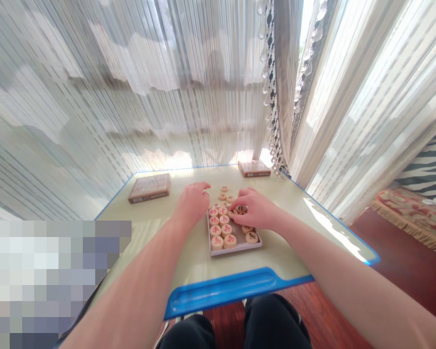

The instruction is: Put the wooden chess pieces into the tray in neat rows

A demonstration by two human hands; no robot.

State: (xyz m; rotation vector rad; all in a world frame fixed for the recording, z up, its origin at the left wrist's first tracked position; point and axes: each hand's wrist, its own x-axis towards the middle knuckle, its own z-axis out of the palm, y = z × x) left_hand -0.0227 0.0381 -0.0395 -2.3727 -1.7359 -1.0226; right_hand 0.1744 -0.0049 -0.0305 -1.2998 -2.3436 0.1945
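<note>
A shallow grey tray lies on the pale table and holds several round wooden game discs with red and black marks. More discs lie loose on the table beyond the tray. My right hand hovers over the tray's far right part, its fingers pinched on a disc. My left hand rests just left of the tray's far corner, its fingers curled and reaching toward the loose discs; whether it holds one is hidden.
The table has a blue rim and a blue front ledge. A brown flat box lies at the far left, another at the far right. Sheer curtains hang close behind. A red floor and a rug lie to the right.
</note>
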